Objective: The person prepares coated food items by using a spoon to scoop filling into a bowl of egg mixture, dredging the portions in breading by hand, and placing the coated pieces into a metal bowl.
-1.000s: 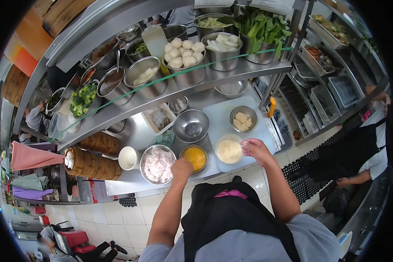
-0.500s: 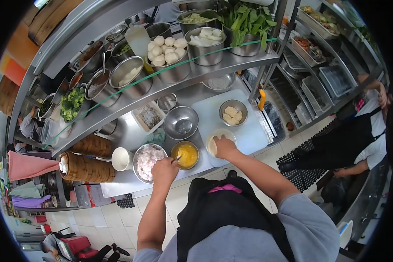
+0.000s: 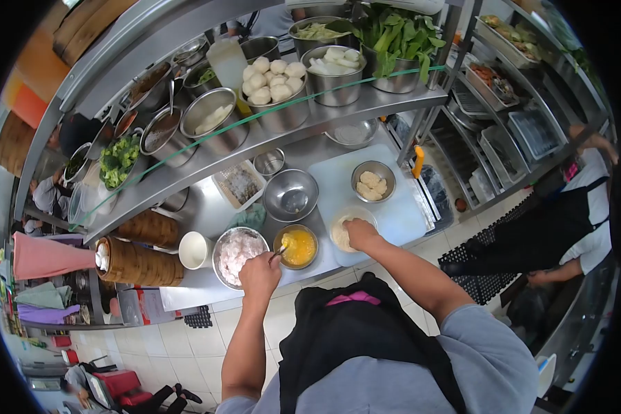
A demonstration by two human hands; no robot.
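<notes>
My left hand [image 3: 260, 274] is closed round the handle of a metal spoon [image 3: 280, 252]. The spoon's far end reaches over the steel bowl of beaten egg [image 3: 300, 248], with a yellow-coated lump by it. Left of that bowl, close to my left hand, stands a bowl of pale pink minced filling [image 3: 239, 254]. My right hand [image 3: 363, 235] is in a shallow bowl of pale crumbs [image 3: 340, 236], its fingers curled down; whatever they hold is hidden. On the blue-white cutting board [image 3: 400, 207] a small steel bowl [image 3: 373, 181] contains several crumb-coated pieces.
An empty-looking steel bowl [image 3: 290, 196] and a white tray [image 3: 238, 183] stand behind. Bamboo steamers [image 3: 141, 261] and a white tub [image 3: 196, 250] are at left. Overhead, a steel shelf [image 3: 338, 119] carries containers of dough balls and greens. A co-worker [image 3: 559, 221] stands at right.
My left hand has moved the spoon end toward the left side of the egg bowl. In the crumb bowl, my right-hand fingers have drawn closer together. The view has shifted slightly.
</notes>
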